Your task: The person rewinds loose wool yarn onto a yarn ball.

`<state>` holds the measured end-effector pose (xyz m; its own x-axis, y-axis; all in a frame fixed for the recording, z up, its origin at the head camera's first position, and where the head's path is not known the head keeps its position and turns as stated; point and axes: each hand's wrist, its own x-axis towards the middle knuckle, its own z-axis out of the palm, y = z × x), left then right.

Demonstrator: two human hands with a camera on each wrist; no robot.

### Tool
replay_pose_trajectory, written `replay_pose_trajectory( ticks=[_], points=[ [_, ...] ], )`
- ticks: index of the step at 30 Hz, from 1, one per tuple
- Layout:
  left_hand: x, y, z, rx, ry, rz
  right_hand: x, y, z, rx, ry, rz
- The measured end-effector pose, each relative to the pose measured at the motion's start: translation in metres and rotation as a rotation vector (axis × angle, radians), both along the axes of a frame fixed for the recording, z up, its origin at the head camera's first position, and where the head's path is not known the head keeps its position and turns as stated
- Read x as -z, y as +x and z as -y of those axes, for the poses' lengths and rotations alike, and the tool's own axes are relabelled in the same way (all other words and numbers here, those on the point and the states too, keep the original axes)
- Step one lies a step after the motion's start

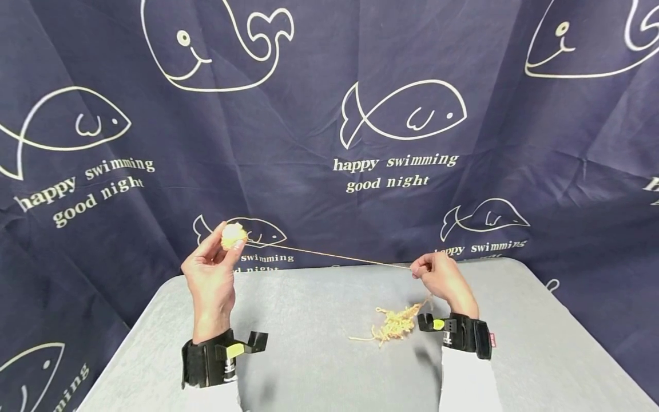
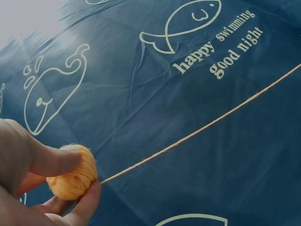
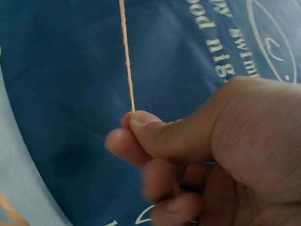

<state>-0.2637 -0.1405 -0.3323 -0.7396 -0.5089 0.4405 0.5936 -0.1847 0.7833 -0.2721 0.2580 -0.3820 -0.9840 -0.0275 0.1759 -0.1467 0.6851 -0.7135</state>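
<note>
The left hand is up over the table's far left, fingers and thumb curled round a small ball of yarn; over the table's far right, the right hand pinches a strand between thumb and forefinger, its other fingers bent in; that strand runs taut between the two, above the table's far edge; down on the table, right of its middle, lies a loose tangle, and whether it joins the pinched strand I cannot tell; by the look of it, one neat ball is wound so far, with the stretched length and the whole tangle left unwound; and the writing: the dark cloth behind the table reads "happy swimming" and "good night", over and over, among fish and whales; the red tag on the right wristband is too small to read.
</note>
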Motion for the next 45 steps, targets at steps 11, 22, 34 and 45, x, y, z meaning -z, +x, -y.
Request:
replay_pose_trajectory(
  ticks=[11,22,34,45],
  points=[
    [0.007,-0.005,-0.001,-0.003,-0.108,0.131,0.008,-0.002,-0.004,-0.141,0.039,0.096],
    [0.002,0.005,-0.035,0.49,-0.349,0.112,0.011,-0.014,0.037,-0.584,-0.02,0.11],
    [-0.007,0.019,-0.06,0.648,-0.409,0.097,-0.015,-0.003,0.103,-0.569,-0.52,-0.178],
    [-0.007,0.021,-0.067,0.671,-0.365,0.141,-0.015,0.005,0.137,-0.586,-0.865,-0.166]
  ],
)
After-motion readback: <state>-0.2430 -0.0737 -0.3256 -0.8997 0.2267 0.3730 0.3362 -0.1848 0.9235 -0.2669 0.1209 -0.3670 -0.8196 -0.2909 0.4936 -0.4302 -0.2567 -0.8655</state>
